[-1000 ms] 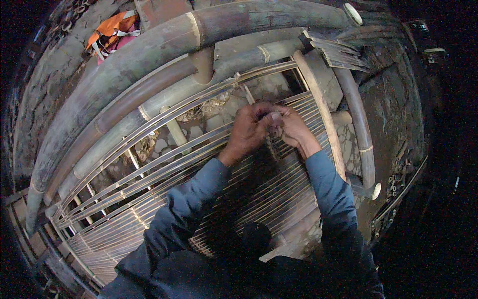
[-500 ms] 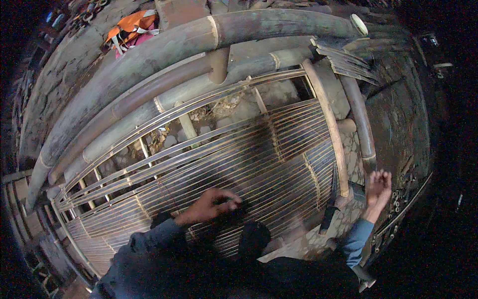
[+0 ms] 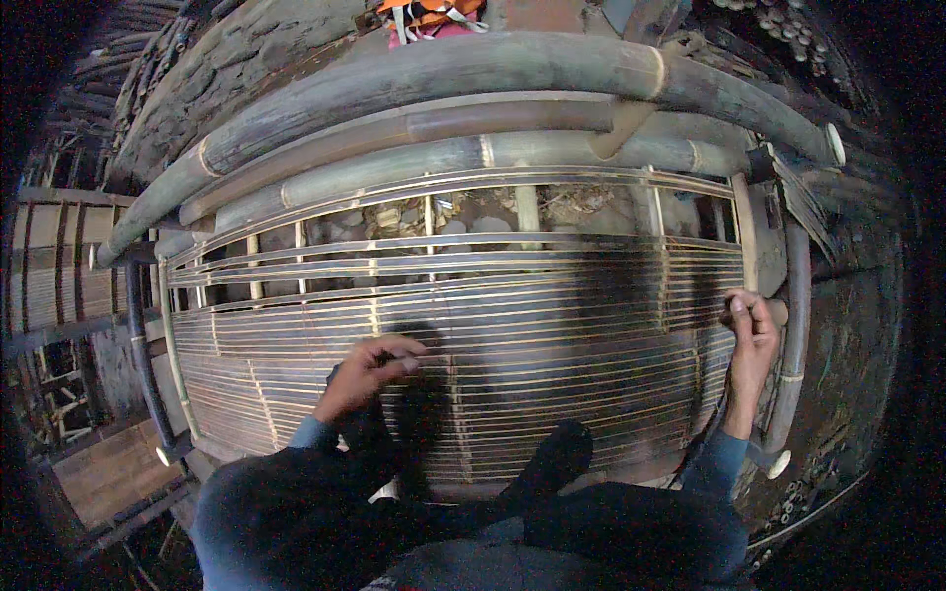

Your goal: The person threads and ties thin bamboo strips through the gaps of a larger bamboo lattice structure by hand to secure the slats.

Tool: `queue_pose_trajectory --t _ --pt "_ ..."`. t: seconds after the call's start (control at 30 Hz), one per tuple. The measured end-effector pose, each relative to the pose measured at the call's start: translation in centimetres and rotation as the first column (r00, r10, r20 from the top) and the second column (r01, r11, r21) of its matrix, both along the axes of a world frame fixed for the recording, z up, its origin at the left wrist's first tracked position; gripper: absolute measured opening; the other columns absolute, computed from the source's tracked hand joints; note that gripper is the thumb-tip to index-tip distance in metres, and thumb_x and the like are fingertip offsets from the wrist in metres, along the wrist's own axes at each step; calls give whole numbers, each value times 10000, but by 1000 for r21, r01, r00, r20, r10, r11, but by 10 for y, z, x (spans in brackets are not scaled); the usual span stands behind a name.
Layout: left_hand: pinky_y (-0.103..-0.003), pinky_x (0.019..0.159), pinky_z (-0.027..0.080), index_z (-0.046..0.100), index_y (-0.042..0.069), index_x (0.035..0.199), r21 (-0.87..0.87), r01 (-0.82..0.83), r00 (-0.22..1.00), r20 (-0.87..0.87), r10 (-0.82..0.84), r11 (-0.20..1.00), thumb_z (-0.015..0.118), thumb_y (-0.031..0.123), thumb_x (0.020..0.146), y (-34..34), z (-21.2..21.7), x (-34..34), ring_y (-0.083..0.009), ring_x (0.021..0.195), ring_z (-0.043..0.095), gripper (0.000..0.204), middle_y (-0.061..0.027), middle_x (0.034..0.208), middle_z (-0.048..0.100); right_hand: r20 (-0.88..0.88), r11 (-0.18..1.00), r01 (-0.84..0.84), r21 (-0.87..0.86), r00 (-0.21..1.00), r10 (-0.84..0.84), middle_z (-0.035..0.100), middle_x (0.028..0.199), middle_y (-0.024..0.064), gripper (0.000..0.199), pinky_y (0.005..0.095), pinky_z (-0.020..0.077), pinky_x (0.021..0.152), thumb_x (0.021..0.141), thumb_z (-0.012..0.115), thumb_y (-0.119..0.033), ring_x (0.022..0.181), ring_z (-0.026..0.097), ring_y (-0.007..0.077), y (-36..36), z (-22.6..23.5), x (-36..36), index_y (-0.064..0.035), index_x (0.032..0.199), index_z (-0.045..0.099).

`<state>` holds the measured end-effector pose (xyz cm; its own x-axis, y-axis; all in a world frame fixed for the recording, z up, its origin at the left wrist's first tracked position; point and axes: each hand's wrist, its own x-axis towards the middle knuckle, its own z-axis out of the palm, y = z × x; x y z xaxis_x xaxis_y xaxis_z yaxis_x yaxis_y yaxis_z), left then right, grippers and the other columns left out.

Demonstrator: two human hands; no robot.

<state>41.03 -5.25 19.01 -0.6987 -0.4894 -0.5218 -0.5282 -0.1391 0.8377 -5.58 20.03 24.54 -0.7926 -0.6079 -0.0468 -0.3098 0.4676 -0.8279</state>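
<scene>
Before me lies a bench-like bamboo frame with a seat of thin parallel bamboo slats (image 3: pixel 512 379). Over the slats, left of the middle, my left hand (image 3: pixel 360 379) is curled with its thumb and fingers drawn together; anything between them is too small to make out. At the right end my right hand (image 3: pixel 753 340) is closed beside the lower part of a pale end bar (image 3: pixel 744 227) and the slat ends. What its fingers grip is hidden. Toward the far side, wider gaps between slats show the cross-pieces (image 3: pixel 527 217) and the ground.
Thick bamboo poles (image 3: pixel 443 74) run along the far side. A dark bamboo leg (image 3: pixel 793 325) stands at the right. An orange and pink cloth bundle (image 3: pixel 431 18) lies beyond. Another slatted piece (image 3: pixel 64 266) is at the left, and my dark shoe (image 3: pixel 562 453) rests over the near slats.
My view has swung to the right and levelled. The right hand has come from beyond the right end, fingers spread, to the end bar and closed. My left hand remains curled over the slats.
</scene>
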Motion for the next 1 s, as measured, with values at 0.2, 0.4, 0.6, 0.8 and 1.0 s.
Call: queue_pose_trajectory --t 0.2,0.4,0.6,0.8,1.0 --pt "-315 915 505 694 31 1153 -705 -391 858 -46 512 592 655 62 926 -124 -45 181 -194 1035 650 232 -93 1140 700 74 897 -227 378 974 215 664 941 19 246 300 462 873 987 641 -234 921 581 128 -15 7 31 -2 1057 679" --pt "-468 929 478 512 -27 1355 -794 543 645 602 470 272 631 147 776 -283 -64 476 -414 1084 595 615 -270 1197 618 69 805 -132 578 991 113 688 1006 148 202 379 492 887 966 625 -162 958 648 285 57 -11 53 14 1058 656" --pt "-499 1170 318 399 -11 1460 -429 655 471 875 108 622 558 126 883 -313 -69 530 -435 1356 434 614 -262 1437 487 75 632 -68 772 997 16 663 1001 121 194 353 497 888 976 616 -133 978 626 207 44 53 133 21 1086 657" --pt "-520 1067 399 548 -10 1316 -550 590 576 800 170 591 489 234 990 -313 -85 539 -420 1295 497 411 -242 1341 571 186 818 15 576 971 -149 650 1124 99 253 357 488 980 993 623 -154 1058 613 206 24 82 203 24 1172 640" --pt "-528 803 484 601 45 967 -292 113 884 466 38 950 573 168 918 -352 -92 564 -365 1085 592 135 -135 1034 650 -164 672 211 710 977 -133 701 1073 186 242 369 493 906 985 612 -178 1005 660 293 -28 131 281 5 1128 681"
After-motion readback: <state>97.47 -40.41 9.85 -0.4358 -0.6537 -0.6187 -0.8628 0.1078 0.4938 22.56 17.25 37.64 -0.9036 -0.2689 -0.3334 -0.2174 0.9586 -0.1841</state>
